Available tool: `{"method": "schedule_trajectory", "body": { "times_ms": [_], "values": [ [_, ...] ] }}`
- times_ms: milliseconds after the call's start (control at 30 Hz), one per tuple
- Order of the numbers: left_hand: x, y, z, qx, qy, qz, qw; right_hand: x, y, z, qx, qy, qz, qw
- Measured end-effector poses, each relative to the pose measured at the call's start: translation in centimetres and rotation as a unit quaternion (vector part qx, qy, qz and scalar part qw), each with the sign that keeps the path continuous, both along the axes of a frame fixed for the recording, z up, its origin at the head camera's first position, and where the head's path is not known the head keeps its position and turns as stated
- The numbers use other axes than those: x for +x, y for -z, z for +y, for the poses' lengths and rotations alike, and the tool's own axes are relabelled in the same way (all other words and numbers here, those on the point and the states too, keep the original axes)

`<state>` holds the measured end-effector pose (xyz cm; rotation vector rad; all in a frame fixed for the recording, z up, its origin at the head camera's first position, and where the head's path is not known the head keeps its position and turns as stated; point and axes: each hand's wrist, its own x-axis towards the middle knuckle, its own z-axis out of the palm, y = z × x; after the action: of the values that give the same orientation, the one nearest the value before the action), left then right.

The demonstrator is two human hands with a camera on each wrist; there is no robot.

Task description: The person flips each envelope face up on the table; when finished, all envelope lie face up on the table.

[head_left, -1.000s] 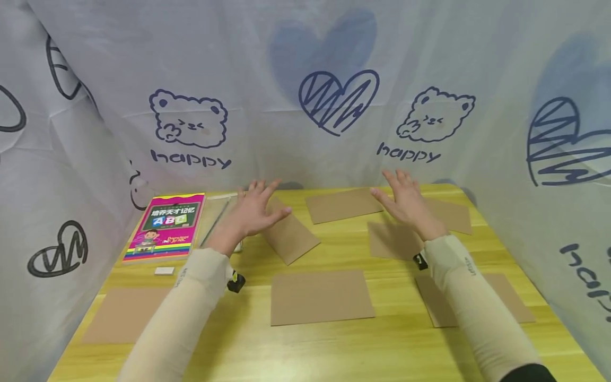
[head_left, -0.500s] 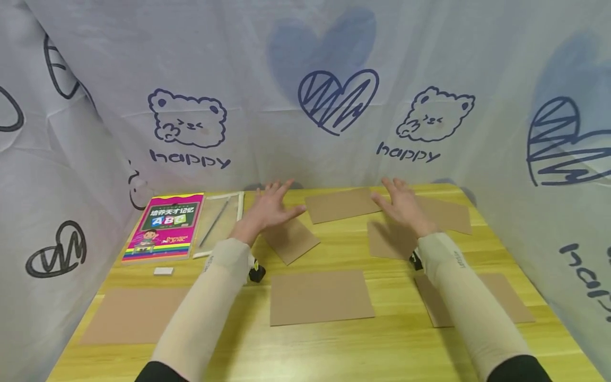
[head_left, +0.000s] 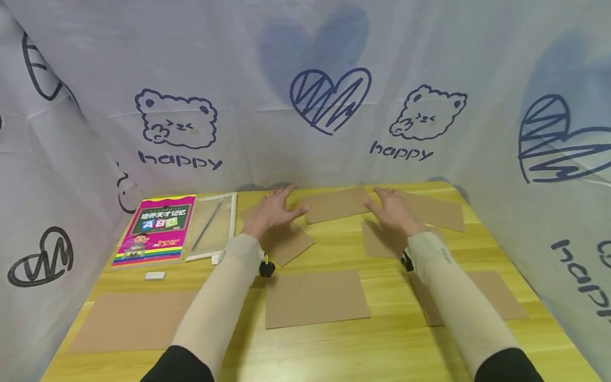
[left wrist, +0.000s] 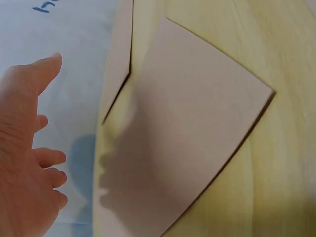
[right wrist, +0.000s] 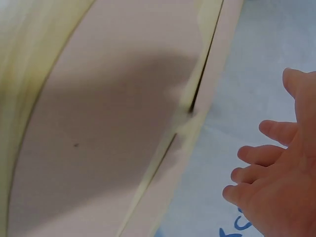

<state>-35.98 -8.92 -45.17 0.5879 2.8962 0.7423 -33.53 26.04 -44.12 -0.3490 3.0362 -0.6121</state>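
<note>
Hands [head_left: 274, 211] partly hide cardboard sheets [head_left: 285, 241].

On the table [head_left: 334, 350], 2 hands hover over cardboard sheets at the back: left hand [head_left: 274, 211] left of right hand [head_left: 393, 209], with a book [head_left: 153, 229] far left.

Both arms wore close-fitting cream sleeves [head_left: 217, 307] with small dark lettering near the wrists. Black cuffs showed at the upper arms. A small black device [head_left: 266, 268] sat under each wrist.

"happy" on curtain [head_left: 305, 79]; "ABC" on book [head_left: 155, 229]
</note>
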Motion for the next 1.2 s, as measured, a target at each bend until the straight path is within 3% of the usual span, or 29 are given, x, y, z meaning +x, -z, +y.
{"method": "schedule_trajectory", "body": {
  "times_ms": [233,500,700,900,1200],
  "values": [
    [-0.7,1.3,0.3,0.036,-0.012,-0.036,0.9986,0.1,1.2,0.1,-0.006,0.001,-0.005,1.0],
    [-1.1,2.2,0.6,0.013,-0.021,-0.051,0.9984,-0.6,2.5,-0.3,0.019,-0.002,-0.006,1.0],
    [-1.1,2.5,1.2,0.004,-0.016,-0.056,0.9983,-0.9,3.0,-0.5,0.041,0.001,-0.012,0.999],
    [-0.9,2.5,1.8,0.017,-0.014,-0.079,0.9966,-0.8,3.2,-0.3,0.029,0.005,-0.025,0.999],
    [-1.2,2.7,2.4,-0.001,-0.012,-0.078,0.9969,-0.9,3.5,0.0,0.031,0.004,-0.031,0.999]
  ]
}}
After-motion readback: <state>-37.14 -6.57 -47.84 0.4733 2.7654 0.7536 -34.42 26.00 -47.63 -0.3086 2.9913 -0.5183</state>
